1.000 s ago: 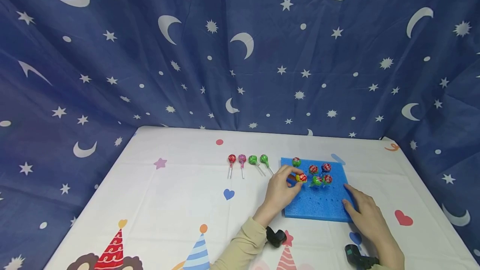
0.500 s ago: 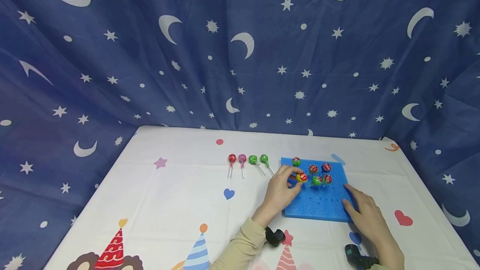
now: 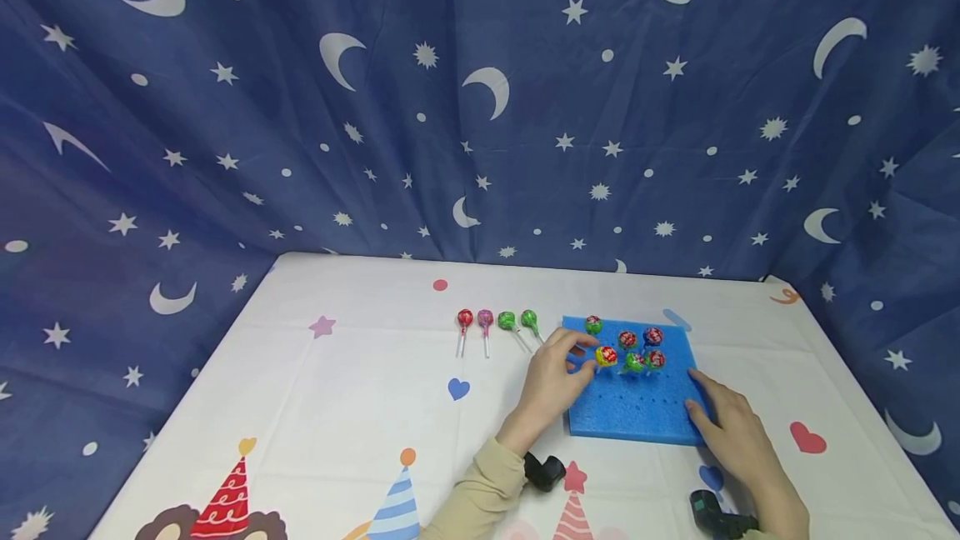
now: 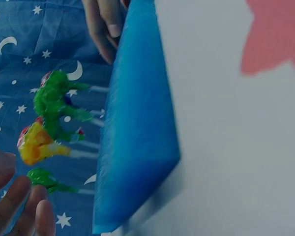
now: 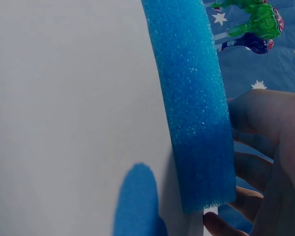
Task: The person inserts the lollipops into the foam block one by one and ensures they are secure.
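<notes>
A yellow lollipop [image 3: 606, 357] stands upright by its stick in a blue foam block [image 3: 626, 415]. My left hand [image 3: 553, 377] is just left of it, thumb and fingers parted; a gap shows between fingertips and candy in the left wrist view. Several other wrapped lollipops stand in the foam, among them a green lollipop [image 3: 593, 324] at the back left, a dark blue lollipop [image 3: 653, 337] and a red lollipop [image 3: 627, 340]. My right hand [image 3: 731, 423] rests against the block's right edge, fingers relaxed, also seen beside the foam in the right wrist view.
Left of the block, a red lollipop [image 3: 465, 318], a pink lollipop [image 3: 485, 319] and two green ones lie in a row on the white printed tablecloth [image 3: 360, 390]. Small holes dot the front of the foam. A blue star-and-moon curtain [image 3: 525, 107] hangs behind the table.
My left hand has let go of the yellow lollipop and drawn slightly left, its fingers spreading. The lollipop stays standing in the foam. My right hand has not moved.
</notes>
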### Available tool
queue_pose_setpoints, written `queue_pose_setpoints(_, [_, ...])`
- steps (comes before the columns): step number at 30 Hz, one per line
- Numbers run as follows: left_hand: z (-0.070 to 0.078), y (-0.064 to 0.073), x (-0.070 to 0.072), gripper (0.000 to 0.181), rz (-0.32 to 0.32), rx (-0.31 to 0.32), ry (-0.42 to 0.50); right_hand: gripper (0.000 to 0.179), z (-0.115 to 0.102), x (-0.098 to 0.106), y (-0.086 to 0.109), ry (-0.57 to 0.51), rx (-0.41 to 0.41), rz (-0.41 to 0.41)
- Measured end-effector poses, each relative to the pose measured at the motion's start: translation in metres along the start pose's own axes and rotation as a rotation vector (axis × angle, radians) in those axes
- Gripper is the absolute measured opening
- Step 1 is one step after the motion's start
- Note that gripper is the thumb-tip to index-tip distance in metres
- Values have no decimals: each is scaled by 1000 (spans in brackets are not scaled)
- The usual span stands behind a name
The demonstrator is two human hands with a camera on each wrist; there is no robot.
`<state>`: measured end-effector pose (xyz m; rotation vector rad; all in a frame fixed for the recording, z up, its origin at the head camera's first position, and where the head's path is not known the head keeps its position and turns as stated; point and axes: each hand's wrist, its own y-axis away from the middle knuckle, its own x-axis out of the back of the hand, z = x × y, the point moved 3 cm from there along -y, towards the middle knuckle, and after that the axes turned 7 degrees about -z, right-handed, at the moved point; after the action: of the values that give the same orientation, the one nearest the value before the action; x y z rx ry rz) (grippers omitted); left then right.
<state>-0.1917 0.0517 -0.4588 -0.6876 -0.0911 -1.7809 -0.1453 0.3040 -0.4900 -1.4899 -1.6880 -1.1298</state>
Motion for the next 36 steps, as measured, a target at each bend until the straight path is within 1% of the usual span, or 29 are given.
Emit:
queue_pose_setpoints(4, [-1, -1, 10, 23, 32, -10, 19, 63, 0, 0, 0, 1, 0, -1])
queue_pose_setpoints(6, [-2, -2, 16, 23, 55, -5, 17, 63, 0, 0, 1, 1, -2, -2])
queue_pose_setpoints(13, [-14, -6, 39, 21, 143, 60, 22, 63, -2, 2, 1, 5, -6, -10])
queue_pose_setpoints(17, [-19, -5, 51, 20, 186, 75, 29, 62, -1, 1, 1, 4, 3, 3])
queue_pose_setpoints(20, [-23, -4, 61, 21, 220, 81, 41, 62, -2, 1, 1, 2, 4, 4])
queue_pose_setpoints(24, [-31, -4, 72, 22, 264, 108, 57, 63, -1, 1, 1, 2, 1, -6])
queue_pose_setpoints(31, [-39, -2, 94, 22, 351, 123, 25, 63, -1, 1, 1, 3, -8, -6])
queue_pose_setpoints(36, [-46, 1, 110, 22, 396, 151, 9, 63, -2, 1, 0, 4, -1, 8])
